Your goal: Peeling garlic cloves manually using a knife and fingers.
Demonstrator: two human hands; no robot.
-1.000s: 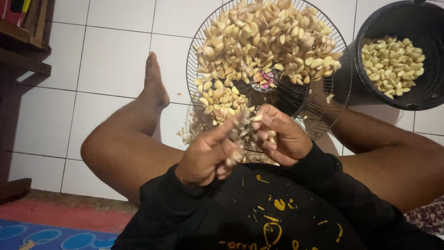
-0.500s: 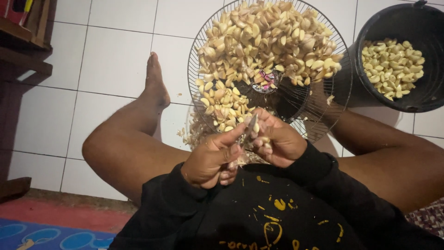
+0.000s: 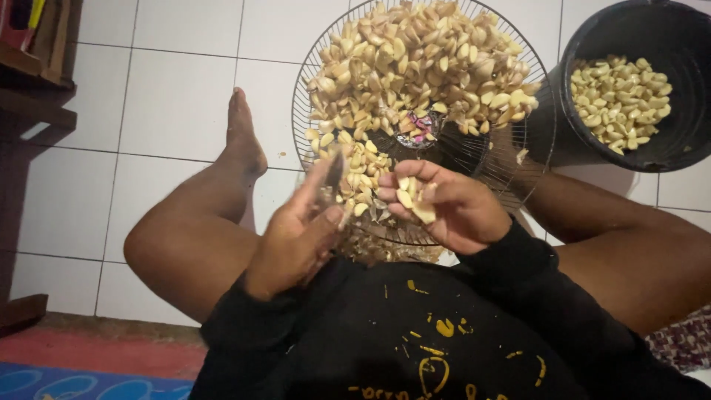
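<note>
Garlic cloves (image 3: pixel 412 198) lie cupped in the right hand (image 3: pixel 444 207), several pale pieces resting against its curled fingers, which are closed loosely around them. That hand hovers over the near edge of a round wire grille (image 3: pixel 533 148) lying on the white tiled floor (image 3: pixel 170 104). Just left of it, the left hand (image 3: pixel 300 237) grips a small knife (image 3: pixel 333 174), its thumb and fingers clamped on the handle and the blade pointing up and away. The two hands are close together but not touching.

On the grille sits a big heap of unpeeled garlic (image 3: pixel 422 67), spreading from the far side down toward the hands. Loose papery skins lie under the hands at the grille's near rim. To the right, touching the grille's edge, stands a black bucket (image 3: pixel 666 148) partly filled with peeled cloves (image 3: pixel 615 100).

The person sits on the floor in a dark top, bare legs spread to either side of the grille, the left foot (image 3: pixel 241 141) resting on the tiles. A dark wooden shelf (image 3: pixel 29 111) shows at the far left.
</note>
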